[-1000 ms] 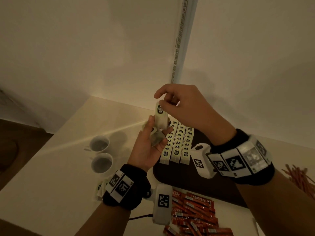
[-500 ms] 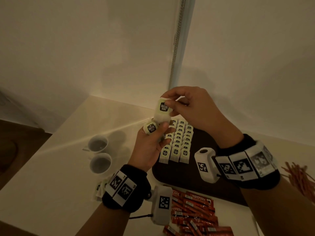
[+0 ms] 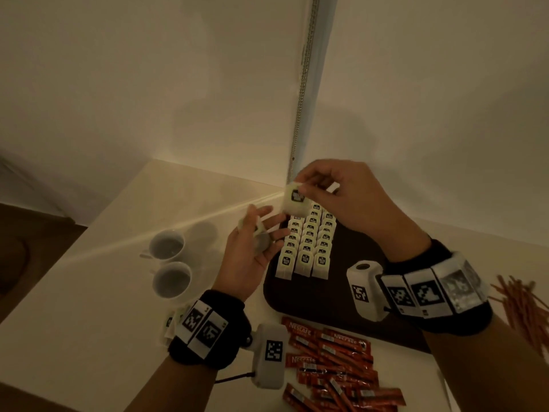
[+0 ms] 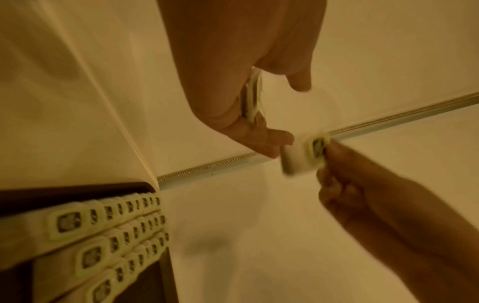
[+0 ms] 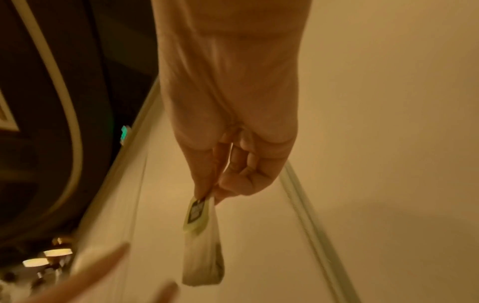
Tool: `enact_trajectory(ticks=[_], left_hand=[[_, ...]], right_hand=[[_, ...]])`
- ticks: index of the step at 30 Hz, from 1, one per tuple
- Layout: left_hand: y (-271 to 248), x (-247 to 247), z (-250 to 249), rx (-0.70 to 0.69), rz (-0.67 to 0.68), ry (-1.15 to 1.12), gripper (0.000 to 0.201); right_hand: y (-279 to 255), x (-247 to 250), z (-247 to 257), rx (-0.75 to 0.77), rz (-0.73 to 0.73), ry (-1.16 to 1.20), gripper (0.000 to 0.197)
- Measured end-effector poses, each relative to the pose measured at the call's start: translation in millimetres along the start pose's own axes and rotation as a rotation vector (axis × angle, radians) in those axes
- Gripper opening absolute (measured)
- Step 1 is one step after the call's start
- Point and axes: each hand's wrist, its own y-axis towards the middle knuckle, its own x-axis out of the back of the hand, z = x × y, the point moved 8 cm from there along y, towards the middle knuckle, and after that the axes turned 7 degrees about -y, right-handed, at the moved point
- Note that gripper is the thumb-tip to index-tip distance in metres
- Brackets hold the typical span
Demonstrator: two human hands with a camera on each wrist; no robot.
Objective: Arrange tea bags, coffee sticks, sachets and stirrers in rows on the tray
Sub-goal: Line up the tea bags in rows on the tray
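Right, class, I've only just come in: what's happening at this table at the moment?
A person is laying out a hot-drinks tray. Three rows of tea bags already lie on it. The right hand pinches one tea bag above the rows, while the left hand holds a few more. Coffee sticks and stirrers wait loose on the table.

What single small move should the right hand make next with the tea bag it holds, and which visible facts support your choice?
Probably lower the tea bag onto the far end of the left row on the tray. The right hand pinches it by its tag above that end, three rows already lie there, and the left row looks shorter at the far end. The left hand holds more bags.
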Motion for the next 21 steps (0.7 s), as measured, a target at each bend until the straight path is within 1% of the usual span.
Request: enact_trajectory(ticks=[2, 5, 8, 11, 13, 18, 21], left_hand=[[1.9, 19.0, -3.7, 0.034, -0.063, -0.059, 0.054], [3.6, 40.0, -14.2, 0.036, -0.107, -0.090, 0.067], [3.8, 49.8, -21.8, 0.027, -0.110, -0.072, 0.072], [4.6, 55.6, -23.9, 0.022, -0.113, -0.045, 0.073], [5.9, 59.3, -22.9, 0.020, -0.117, -0.039, 0.074], [8.2, 66.2, -19.2, 0.022, -0.123, 0.000, 0.075], [10.4, 67.8, -18.4, 0.018, -0.121, 0.026, 0.074]], right_hand=[[-11.0, -21.3, -29.5, -0.081, 0.107, -0.059, 0.015], [-34.3, -66.9, -84.0, -0.250, 0.296, -0.158, 0.018], [-59.0, -112.0, -129.3, -0.372, 0.457, -0.155, 0.020], [-76.9, -144.6, -158.6, -0.450, 0.545, -0.125, 0.021], [-83.0, -157.9, -173.9, -0.497, 0.547, -0.116, 0.020], [-77.3, -164.5, -194.1, -0.565, 0.376, -0.090, 0.016], [-71.2, -167.3, -197.3, -0.562, 0.337, -0.089, 0.016]])
